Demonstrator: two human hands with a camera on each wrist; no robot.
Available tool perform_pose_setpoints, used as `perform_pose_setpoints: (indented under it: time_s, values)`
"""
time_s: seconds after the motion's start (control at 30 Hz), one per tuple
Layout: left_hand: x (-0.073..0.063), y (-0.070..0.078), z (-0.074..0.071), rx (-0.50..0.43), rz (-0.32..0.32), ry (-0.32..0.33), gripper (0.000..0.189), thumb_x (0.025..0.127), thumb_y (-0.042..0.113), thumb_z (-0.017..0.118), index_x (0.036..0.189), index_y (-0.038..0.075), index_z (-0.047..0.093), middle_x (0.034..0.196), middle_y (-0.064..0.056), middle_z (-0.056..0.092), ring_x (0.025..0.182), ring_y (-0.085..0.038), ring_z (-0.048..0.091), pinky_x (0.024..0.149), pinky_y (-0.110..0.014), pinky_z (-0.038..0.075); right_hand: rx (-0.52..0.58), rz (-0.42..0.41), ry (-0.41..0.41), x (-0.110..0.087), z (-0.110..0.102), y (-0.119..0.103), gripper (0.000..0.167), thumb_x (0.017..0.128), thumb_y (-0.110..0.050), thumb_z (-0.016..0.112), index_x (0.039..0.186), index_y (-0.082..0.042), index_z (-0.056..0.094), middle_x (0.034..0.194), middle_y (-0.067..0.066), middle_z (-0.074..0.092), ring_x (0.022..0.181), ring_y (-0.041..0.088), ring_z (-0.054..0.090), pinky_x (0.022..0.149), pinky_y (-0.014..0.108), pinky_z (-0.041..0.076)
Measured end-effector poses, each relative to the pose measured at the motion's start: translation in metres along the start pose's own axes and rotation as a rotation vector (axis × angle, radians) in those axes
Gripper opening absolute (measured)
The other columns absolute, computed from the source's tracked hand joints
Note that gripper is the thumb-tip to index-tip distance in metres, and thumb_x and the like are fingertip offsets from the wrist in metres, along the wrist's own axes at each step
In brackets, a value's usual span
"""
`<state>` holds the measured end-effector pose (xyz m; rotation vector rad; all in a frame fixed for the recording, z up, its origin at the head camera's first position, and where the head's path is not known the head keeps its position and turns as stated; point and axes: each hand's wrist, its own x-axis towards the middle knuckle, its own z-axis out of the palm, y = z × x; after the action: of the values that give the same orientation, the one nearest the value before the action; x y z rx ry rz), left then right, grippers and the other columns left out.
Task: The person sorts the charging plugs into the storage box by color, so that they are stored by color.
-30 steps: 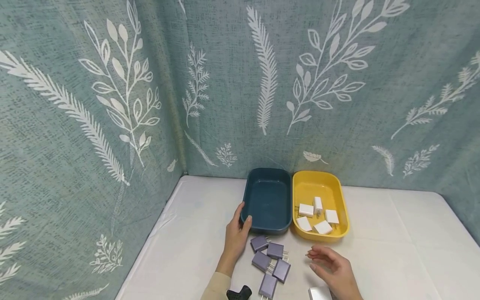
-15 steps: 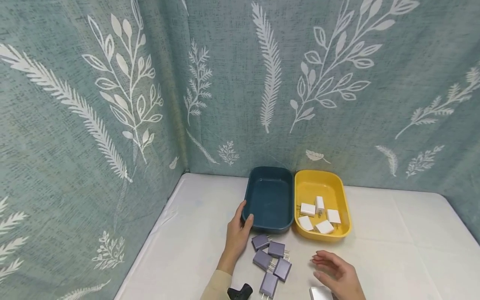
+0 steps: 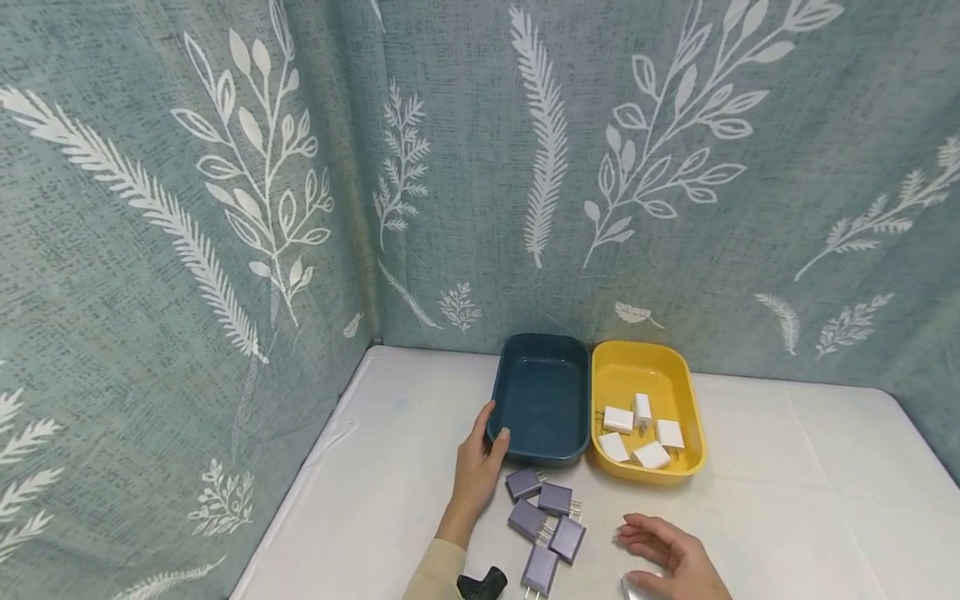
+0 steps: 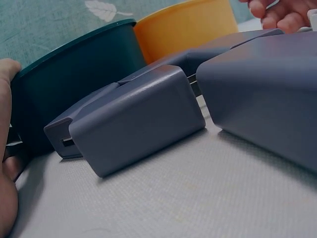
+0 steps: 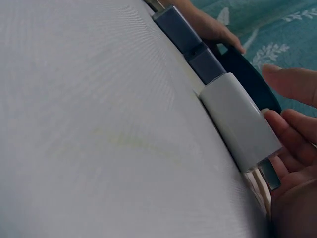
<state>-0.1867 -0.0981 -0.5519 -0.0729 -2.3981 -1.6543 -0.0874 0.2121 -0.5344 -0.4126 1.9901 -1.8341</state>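
Note:
A dark blue plastic tray (image 3: 542,460) has my left hand (image 3: 474,471) at its near left corner, thumb at the rim and fingers along the outer side. Close in front of the tray lie several purple-grey plug chargers (image 3: 556,498), prongs showing on most. My right hand (image 3: 678,560) is low over a white plug charger (image 5: 240,121) at the near edge of the view. Its fingers are loosely bent, the thumb held apart from them, and the fingertips are right beside the charger. In the head view that hand hides most of this charger.
A yellow tray (image 3: 692,417) stands against the blue tray's right side, with several white plug chargers (image 3: 652,455) in it. A patterned teal curtain (image 3: 480,167) rises behind and to the left of the white-covered table (image 3: 405,417).
My right hand has come down and nearer over the white charger, covering more of it. The left hand stays at the blue tray. The head view has shifted slightly.

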Motion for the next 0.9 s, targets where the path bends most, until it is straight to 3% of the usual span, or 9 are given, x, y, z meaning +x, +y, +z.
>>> perform_pose_setpoints:
  time_s: [0.2,0.4,0.5,0.63,0.77,0.9]
  values:
    - [0.000,0.000,0.000,0.004,0.002,0.003,0.056,0.099,0.036,0.054,0.150,0.019,0.038,0.152,-0.008,0.043,0.139,-0.024,0.044,0.114,-0.044,0.038,0.061,0.104,-0.095,-0.001,-0.009,0.000,0.077,0.083,-0.008,0.075,0.142,0.015,0.031,0.135,0.025,0.055,0.113,0.000,0.061,0.098,0.014,0.049]
    - [0.000,0.000,-0.001,0.004,-0.004,0.003,0.056,0.099,0.035,0.054,0.150,0.018,0.038,0.152,-0.008,0.043,0.140,-0.024,0.043,0.114,-0.044,0.037,0.137,0.001,-0.283,0.000,-0.018,0.004,0.067,0.090,-0.002,0.065,0.139,0.023,0.027,0.129,-0.003,0.063,0.118,0.002,0.060,0.101,0.014,0.046]
    - [-0.001,0.000,-0.001,0.002,-0.002,0.003,0.056,0.099,0.035,0.054,0.150,0.017,0.038,0.152,-0.008,0.043,0.140,-0.024,0.042,0.114,-0.044,0.037,0.135,-0.004,-0.321,0.000,-0.021,0.005,0.068,0.089,-0.003,0.067,0.139,0.022,0.029,0.128,-0.008,0.062,0.119,0.002,0.060,0.101,0.014,0.046]
    - [-0.001,0.000,0.000,0.001,0.000,0.004,0.056,0.099,0.035,0.054,0.150,0.017,0.039,0.152,-0.008,0.043,0.140,-0.024,0.043,0.114,-0.043,0.037,0.111,0.015,-0.321,0.000,-0.023,0.005,0.069,0.087,-0.004,0.069,0.140,0.019,0.032,0.128,-0.007,0.062,0.119,0.003,0.060,0.101,0.014,0.046]
    - [0.000,0.000,0.000,0.004,-0.002,0.005,0.055,0.099,0.035,0.054,0.150,0.019,0.039,0.152,-0.008,0.044,0.140,-0.024,0.043,0.114,-0.043,0.038,0.052,-0.005,-0.290,-0.001,-0.024,0.007,0.066,0.088,-0.004,0.068,0.139,0.019,0.033,0.130,0.007,0.061,0.117,0.001,0.060,0.100,0.014,0.047]
    - [0.000,0.000,0.000,-0.006,0.001,0.002,0.056,0.099,0.035,0.054,0.150,0.018,0.038,0.152,-0.008,0.043,0.139,-0.025,0.044,0.113,-0.044,0.038,-0.063,0.035,-0.130,-0.002,-0.022,0.005,0.070,0.084,-0.011,0.075,0.138,0.014,0.039,0.129,0.025,0.058,0.111,-0.005,0.060,0.095,0.010,0.048]
